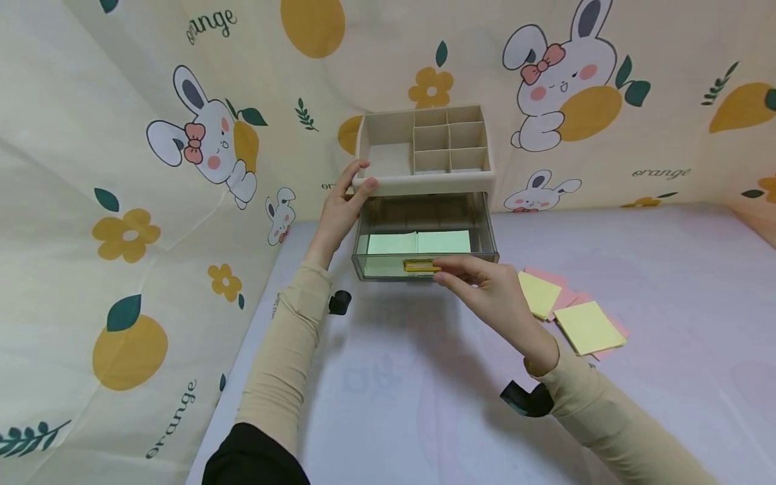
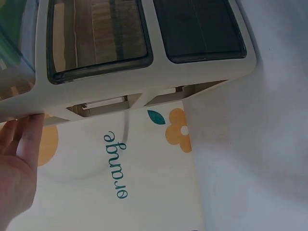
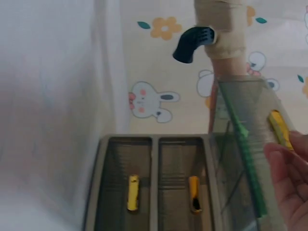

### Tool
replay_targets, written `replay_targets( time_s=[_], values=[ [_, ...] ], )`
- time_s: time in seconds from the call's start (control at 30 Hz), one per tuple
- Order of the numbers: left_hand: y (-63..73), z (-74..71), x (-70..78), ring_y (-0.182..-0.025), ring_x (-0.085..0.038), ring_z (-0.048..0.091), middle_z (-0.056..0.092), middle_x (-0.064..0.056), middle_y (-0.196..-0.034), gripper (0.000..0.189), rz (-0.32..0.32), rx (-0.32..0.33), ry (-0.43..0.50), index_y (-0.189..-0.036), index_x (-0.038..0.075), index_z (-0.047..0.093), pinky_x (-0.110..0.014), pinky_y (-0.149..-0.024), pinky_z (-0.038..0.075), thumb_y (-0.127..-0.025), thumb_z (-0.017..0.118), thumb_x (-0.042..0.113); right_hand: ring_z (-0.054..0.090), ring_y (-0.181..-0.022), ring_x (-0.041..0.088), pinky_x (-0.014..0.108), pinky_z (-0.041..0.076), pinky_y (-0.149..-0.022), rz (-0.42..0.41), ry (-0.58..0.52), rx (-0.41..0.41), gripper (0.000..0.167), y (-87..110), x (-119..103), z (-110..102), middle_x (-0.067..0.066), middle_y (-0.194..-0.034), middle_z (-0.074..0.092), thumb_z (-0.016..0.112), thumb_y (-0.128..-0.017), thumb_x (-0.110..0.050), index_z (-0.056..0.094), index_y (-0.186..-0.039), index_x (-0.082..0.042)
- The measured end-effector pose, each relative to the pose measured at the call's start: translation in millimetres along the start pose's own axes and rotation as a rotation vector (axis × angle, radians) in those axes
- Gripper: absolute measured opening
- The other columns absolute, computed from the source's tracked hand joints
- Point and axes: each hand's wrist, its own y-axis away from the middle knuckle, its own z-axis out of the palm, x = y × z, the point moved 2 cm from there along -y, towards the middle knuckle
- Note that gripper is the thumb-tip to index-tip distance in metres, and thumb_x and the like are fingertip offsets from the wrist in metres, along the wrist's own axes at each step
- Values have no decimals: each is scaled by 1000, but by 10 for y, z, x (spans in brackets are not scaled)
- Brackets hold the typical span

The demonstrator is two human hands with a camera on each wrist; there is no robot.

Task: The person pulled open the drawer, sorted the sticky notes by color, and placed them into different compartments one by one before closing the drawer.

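Right hand: thumb and fingers pinched together on the gold handle, near its end on that hand's side. The clear drawer stands out from the cream organizer, its front panel right at these fingers. Direction of motion, pull or push, cannot be told.

Left hand: fingers hooked at the organizer's upper left corner, thumb on the front lip; grip force unknown.

Beyond the right fingers, inside the drawer: two green note pads side by side. Below them, two closed lower drawers. To their right, on the surface, yellow pads overlap pink notes.

Risks (judgement only): the off-centre pinch could skew the drawer and make it bind in its slot. A hard pull might bring it out past its support, tipping it and sliding the pads; pulled against a loose left hold, the whole organizer could lean forward. If pushed, the left thumb just above the opening could be nipped should it slip down. The small handle also offers little purchase, so the fingers could slide off.
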Motion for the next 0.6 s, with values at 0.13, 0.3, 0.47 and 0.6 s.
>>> replay_targets(
  time_s=[0.13,0.3,0.47,0.6],
  values=[
    [11,5,13,-79,-13,41,42,-6,-126,44,3,-4,2,-135,27,42,-24,-66,34,-94,53,38,66,-72,-4,15,51,-64,-16,-70,34,15,-5,34,44,10,-80,73,70,-80,-3,72,-95,-5],
    [3,-2,1,-79,-13,41,41,-7,-128,44,9,0,9,-135,27,42,-24,-66,34,-93,53,39,65,-71,-6,16,52,-63,-37,-95,44,13,-25,18,52,11,-79,72,69,-81,0,72,-93,-3],
    [-10,-8,-9,-78,-13,41,42,-7,-127,45,8,0,13,-135,27,43,-24,-66,34,-93,54,40,65,-70,-6,16,52,-63,-35,-91,54,12,-72,16,36,12,-79,72,67,-82,1,72,-93,-2],
    [-7,-2,-5,-80,-13,41,42,-6,-127,44,13,-6,12,-135,25,42,-24,-66,34,-94,53,37,65,-69,-3,17,53,-62,5,-110,57,12,-126,40,30,12,-78,72,68,-82,-1,72,-93,-2]
  ],
)
